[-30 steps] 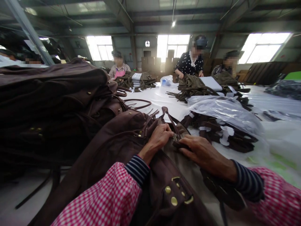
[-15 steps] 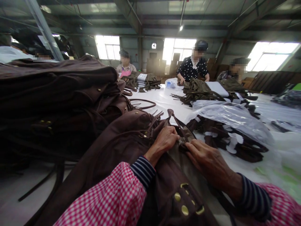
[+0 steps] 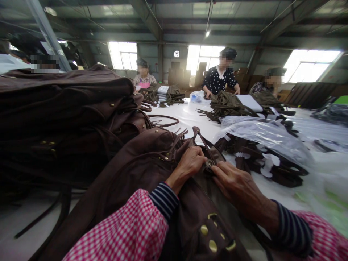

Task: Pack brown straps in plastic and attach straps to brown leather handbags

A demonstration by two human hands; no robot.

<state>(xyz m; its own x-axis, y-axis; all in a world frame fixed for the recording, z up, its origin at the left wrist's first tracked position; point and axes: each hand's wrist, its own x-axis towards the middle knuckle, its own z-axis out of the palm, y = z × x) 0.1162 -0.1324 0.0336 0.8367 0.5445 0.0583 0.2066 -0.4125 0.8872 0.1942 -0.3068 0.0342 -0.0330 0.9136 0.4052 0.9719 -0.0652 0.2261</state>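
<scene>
A dark brown bag (image 3: 141, 181) with brass fittings lies across the table in front of me. My left hand (image 3: 190, 162) is closed on the bag's edge near its upper end, fingers curled. Just to its right, my right hand (image 3: 236, 183) pinches the bag beside a small metal buckle or ring (image 3: 208, 165); the two hands are a little apart. A narrow strap (image 3: 203, 139) rises in a loop beyond them. The fingertips of both hands are partly hidden.
Brown bags (image 3: 59, 105) are piled high at the left. Dark straps (image 3: 282, 174) lie under clear plastic (image 3: 266, 134) at the right. Olive bags (image 3: 233, 103) stand farther back on the white table (image 3: 185, 114), near a person in a dotted top (image 3: 220, 78).
Both hands keep their grip, with the right one shifted very slightly left. The whole view has moved slightly; the bag looks almost the same.
</scene>
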